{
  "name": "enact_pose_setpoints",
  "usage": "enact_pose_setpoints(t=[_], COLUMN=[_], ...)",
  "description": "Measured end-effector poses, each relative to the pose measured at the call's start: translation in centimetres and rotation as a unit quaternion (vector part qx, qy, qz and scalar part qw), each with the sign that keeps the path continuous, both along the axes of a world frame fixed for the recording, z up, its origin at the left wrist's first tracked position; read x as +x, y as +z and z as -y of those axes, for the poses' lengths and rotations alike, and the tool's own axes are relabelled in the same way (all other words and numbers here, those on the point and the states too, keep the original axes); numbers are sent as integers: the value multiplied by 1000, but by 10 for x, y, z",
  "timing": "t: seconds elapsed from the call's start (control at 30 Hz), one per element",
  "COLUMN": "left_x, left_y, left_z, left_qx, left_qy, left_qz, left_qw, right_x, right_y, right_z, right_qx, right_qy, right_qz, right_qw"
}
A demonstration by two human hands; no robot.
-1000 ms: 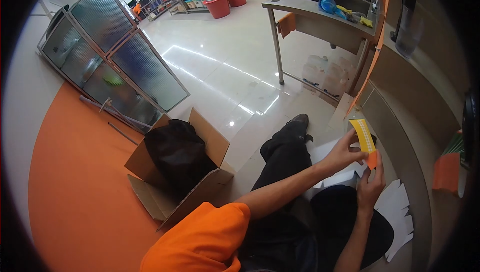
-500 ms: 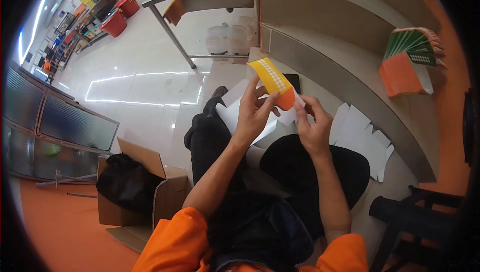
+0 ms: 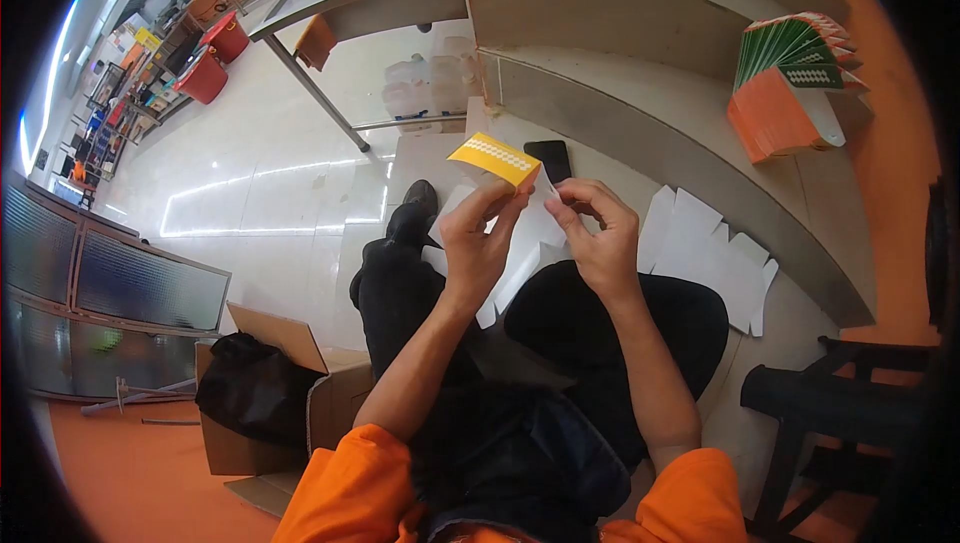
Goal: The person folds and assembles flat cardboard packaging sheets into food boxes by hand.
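Note:
A small yellow-and-orange paper carton [image 3: 492,155] with a white dotted pattern is held up in front of me, above my legs. My left hand [image 3: 478,238] is closed on its lower orange end, thumb against fingers. With thumb and fingertips, my right hand [image 3: 605,238] pinches the white flap at the carton's right side. Flat white card blanks [image 3: 700,253] lie on the floor to the right, and more white card lies beneath my hands. A black phone [image 3: 547,159] rests just beyond the carton.
A fanned stack of orange and green cartons [image 3: 780,113] sits on the ledge at right. An open cardboard box [image 3: 340,393] with a black bag [image 3: 255,388] stands at left. A black stool [image 3: 800,393] is at lower right. A metal-legged table [image 3: 320,93] stands ahead.
The carton has turned from a steep slant to lie more nearly level and has moved left. My left hand has moved slightly down and left, with its fingers now below the carton. The camera view has shifted.

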State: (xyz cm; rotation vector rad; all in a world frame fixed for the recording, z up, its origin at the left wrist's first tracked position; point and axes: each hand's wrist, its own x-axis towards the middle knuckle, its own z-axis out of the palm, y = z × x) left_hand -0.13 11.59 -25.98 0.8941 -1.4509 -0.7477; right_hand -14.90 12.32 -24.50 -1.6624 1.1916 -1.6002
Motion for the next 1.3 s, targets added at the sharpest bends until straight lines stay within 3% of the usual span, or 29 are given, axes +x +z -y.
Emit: enact_pose_setpoints(t=[0.07,0.17,0.27,0.37,0.63,0.73,0.93,1.13,1.3], left_x=[2,2,-1,-1,1,0,-1,-2,-5], left_y=[2,1,-1,0,-1,-6,-1,-8,-31], left_z=[1,1,0,-2,-1,0,-3,1,8], left_qx=[-55,-44,29,102,144,153,170,209,243], left_qy=[12,-20,-79,-64,-113,-124,-131,-166,-204], left_qz=[77,79,-35,-44,-68,-73,-85,-113,-214], left_qw=[995,996,996,992,981,978,973,957,924], right_x=[-1,-3,-1,-4,-9,-11,-9,-14,-11], right_y=[0,2,-3,-8,5,-4,6,-3,2], right_z=[1,0,2,3,-3,2,-4,1,0], right_qx=[9,35,36,22,97,-3,67,44,79], right_qy=[7,10,8,5,8,-26,13,33,36], right_qz=[30,54,40,16,-12,-54,-43,-45,-84], right_qw=[999,998,999,1000,995,998,997,997,993])
